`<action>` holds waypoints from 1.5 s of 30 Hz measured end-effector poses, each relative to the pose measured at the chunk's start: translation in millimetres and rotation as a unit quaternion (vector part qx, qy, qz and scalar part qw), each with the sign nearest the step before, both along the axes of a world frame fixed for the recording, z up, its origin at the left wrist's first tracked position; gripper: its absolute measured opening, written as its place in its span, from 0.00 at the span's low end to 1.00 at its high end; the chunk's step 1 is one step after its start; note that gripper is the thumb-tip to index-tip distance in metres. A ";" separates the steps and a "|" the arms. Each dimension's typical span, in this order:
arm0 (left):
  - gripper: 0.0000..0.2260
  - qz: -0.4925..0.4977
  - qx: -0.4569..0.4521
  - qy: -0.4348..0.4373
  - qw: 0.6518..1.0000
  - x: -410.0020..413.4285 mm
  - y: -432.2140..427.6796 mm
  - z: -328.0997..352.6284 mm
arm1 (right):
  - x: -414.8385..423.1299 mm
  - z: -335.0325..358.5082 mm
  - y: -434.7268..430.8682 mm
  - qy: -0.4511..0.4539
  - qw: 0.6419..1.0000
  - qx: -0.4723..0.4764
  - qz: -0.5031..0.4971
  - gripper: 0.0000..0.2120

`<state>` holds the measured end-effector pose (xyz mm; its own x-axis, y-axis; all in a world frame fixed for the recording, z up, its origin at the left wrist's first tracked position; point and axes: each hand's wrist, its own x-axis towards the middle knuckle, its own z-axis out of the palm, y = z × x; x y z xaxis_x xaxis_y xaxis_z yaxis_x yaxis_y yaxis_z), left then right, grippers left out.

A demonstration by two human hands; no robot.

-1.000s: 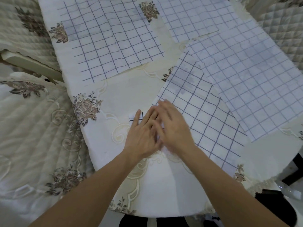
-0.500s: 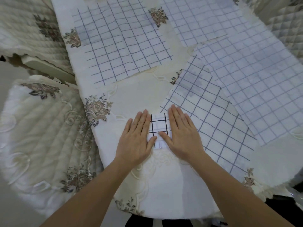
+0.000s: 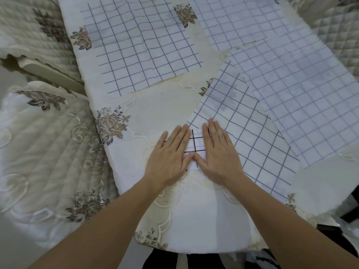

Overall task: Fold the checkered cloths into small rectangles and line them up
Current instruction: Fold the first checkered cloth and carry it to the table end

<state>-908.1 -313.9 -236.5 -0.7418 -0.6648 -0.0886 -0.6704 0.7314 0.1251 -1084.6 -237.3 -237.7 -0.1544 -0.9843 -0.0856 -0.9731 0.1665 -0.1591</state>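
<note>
Both hands, left hand (image 3: 171,154) and right hand (image 3: 217,152), lie flat with fingers spread, gripping nothing, pressing the folded cloth (image 3: 195,146) near the table (image 3: 194,220) edge (probably setting its creases).

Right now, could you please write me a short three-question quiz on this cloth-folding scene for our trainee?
1. True or false: both hands lie flat, palms down, on the small folded white cloth with dark grid lines.
2. Which lies directly beyond the right hand? A) a flat grid cloth set at a slant B) a stack of plates C) a pair of scissors
3. Fill in: the cream tablecloth carries a woven ____ motif just beyond the left hand.

Key: 1 true; 2 A; 3 flower (rose).
</note>
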 end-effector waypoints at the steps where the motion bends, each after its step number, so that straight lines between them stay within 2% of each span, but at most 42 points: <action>1: 0.29 0.000 -0.002 -0.003 1.000 3.6 -0.3 0.3 | -1.6 1.2 1.5 0.003 1.000 0.003 -0.003 0.42; 5: 0.30 0.021 0.001 0.001 1.000 13.6 0.1 -0.6 | -6.8 2.6 5.7 0.012 1.000 0.022 -0.011 0.43; 13: 0.32 0.029 0.026 -0.039 0.998 16.5 -1.4 12.0 | -16.0 3.2 13.0 0.021 0.999 0.020 -0.024 0.43; 16: 0.33 0.027 0.042 -0.062 0.997 11.6 -7.9 26.2 | -14.1 8.5 10.8 0.018 0.998 0.049 -0.029 0.42; 24: 0.13 -0.049 0.005 0.093 0.994 -14.5 -46.9 38.1 | -17.6 32.3 2.4 0.060 0.987 0.149 -0.029 0.46; 26: 0.12 -0.099 0.019 0.101 0.990 -20.2 -54.7 33.2 | -10.6 43.2 4.6 0.072 0.984 0.150 -0.062 0.45; 29: 0.13 -0.148 0.037 0.085 0.985 -24.4 -64.6 27.2 | 12.3 62.3 15.1 0.031 0.979 0.087 -0.184 0.41; 31: 0.13 -0.166 0.054 0.081 0.981 -25.2 -69.4 27.8 | 34.2 71.4 25.4 -0.016 0.946 0.011 -0.323 0.35; 34: 0.15 -0.179 0.094 0.070 0.977 -27.0 -75.6 33.6 | 74.3 74.8 35.7 -0.127 0.838 -0.091 -0.522 0.21; 37: 0.17 -0.189 0.144 0.060 0.970 -30.2 -78.6 40.7 | 111.1 69.5 32.1 -0.243 0.717 -0.103 -0.645 0.11; 40: 0.17 -0.176 0.188 0.061 0.964 -34.2 -80.9 44.8 | 128.1 60.7 19.3 -0.299 0.617 -0.091 -0.723 0.10; 45: 0.14 -0.130 0.224 0.045 0.965 -33.8 -78.4 51.7 | 127.9 52.8 3.5 -0.313 0.556 -0.074 -0.767 0.16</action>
